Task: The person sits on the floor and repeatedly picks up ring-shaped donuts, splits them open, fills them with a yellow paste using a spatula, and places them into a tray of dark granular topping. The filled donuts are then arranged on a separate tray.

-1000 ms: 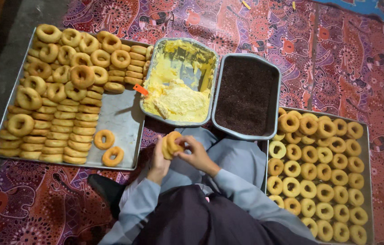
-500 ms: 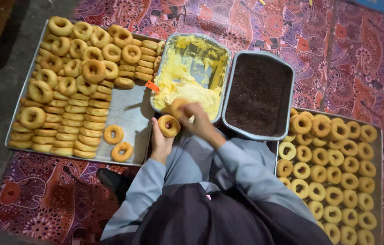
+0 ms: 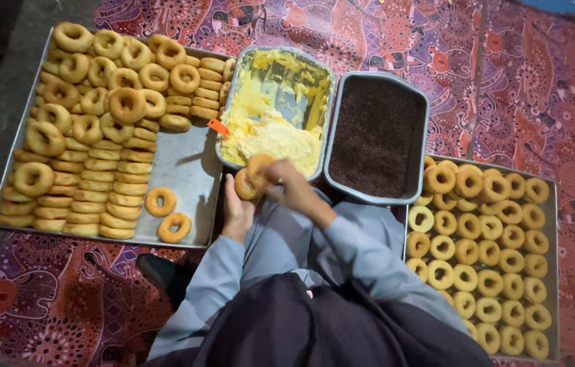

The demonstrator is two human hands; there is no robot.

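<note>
The left hand (image 3: 236, 209), palm up with fingers curled, grips a split doughnut (image 3: 252, 178) beside the yellow cream pan (image 3: 236, 88), while the right hand (image 3: 289, 182) pinches its top half from above.

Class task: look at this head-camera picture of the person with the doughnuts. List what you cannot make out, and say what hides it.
- Head view: whether the right hand holds a tool; its own fingers hide that.
- Head view: the doughnut in the left hand is partly covered by both hands.
- Head view: the right tray bottom corner, cut off by the frame edge and the sleeve.
- Head view: the orange tip at the cream pan; too small to identify.
</note>
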